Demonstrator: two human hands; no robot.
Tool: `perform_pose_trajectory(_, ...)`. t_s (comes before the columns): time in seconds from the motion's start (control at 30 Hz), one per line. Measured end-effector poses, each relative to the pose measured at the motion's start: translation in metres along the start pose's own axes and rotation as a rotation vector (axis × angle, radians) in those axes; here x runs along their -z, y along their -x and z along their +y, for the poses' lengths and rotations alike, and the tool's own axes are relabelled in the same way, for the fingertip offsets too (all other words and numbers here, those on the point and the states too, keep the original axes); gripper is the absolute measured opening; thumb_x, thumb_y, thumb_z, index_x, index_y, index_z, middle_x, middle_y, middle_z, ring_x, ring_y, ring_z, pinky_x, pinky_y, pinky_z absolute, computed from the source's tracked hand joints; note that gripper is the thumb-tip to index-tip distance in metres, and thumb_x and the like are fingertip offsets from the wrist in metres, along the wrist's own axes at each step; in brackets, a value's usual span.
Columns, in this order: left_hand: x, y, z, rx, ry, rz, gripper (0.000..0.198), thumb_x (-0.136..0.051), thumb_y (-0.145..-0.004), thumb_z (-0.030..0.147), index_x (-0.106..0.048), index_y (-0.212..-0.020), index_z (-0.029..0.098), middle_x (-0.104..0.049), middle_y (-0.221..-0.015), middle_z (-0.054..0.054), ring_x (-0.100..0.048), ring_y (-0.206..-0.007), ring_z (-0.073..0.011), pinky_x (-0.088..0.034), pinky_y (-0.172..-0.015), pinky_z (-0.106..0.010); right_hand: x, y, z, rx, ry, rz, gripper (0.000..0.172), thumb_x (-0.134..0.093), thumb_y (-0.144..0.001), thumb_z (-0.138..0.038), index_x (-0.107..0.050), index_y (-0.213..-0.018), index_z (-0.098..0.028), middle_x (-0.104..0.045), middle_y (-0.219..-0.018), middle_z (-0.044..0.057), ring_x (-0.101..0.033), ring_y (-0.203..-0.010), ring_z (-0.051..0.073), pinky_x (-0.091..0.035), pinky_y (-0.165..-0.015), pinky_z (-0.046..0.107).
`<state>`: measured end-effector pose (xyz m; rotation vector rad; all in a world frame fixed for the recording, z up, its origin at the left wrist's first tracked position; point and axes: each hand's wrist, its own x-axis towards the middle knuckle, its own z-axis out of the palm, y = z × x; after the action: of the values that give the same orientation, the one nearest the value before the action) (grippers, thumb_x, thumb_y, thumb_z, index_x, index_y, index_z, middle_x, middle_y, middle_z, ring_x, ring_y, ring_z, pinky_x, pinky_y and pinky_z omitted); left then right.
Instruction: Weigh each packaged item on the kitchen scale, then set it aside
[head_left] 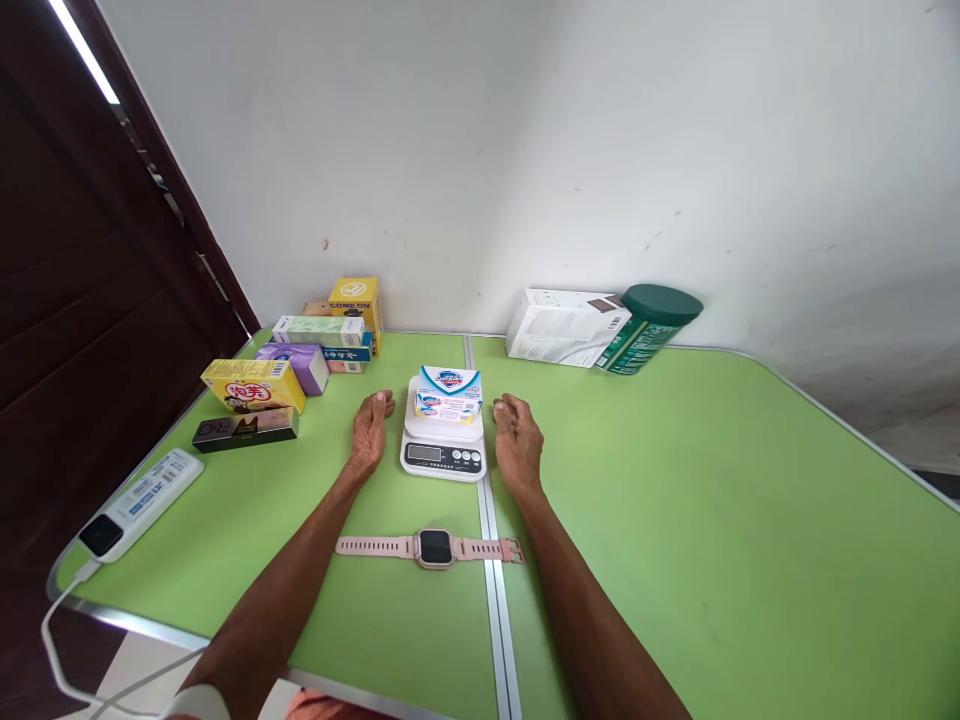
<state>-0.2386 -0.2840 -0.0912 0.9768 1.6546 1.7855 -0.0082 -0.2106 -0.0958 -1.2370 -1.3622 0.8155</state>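
Note:
A white digital kitchen scale stands on the green table, and a boxed bar of soap in white and blue packaging rests on its platform. On the left of the scale, my left hand is on its edge with curved fingers, apart from the scale and holding nothing. My right hand mirrors it on the other side, fingers loosely bent and empty, a small gap from the scale. Between my forearms lies a smartwatch with a pink strap, stretched out flat. The scale's display shows no readable figure.
At the left are a yellow box, a dark box, a purple pack and several stacked boxes. A white power bank with a cable lies near the left edge. A white box and green canister stand against the wall.

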Motion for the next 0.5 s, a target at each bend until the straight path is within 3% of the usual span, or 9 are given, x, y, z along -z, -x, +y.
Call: perform_pose_trajectory(0.5,0.0017,0.0046,0.0062,-0.055,-0.128,-0.048,0.072,-0.05,-0.096,0.085,-0.076,-0.109,0.019,-0.079,-0.119,-0.016,-0.077,-0.11,-0.0315,-0.057,-0.11,-0.052,-0.0021,-0.0005,0.0016,0.003,-0.033,-0.021,0.063,-0.057,-0.088,-0.068,-0.071,-0.124,-0.019,-0.079,-0.126,0.019,-0.073,-0.124,0.035,-0.055,-0.111,0.057)
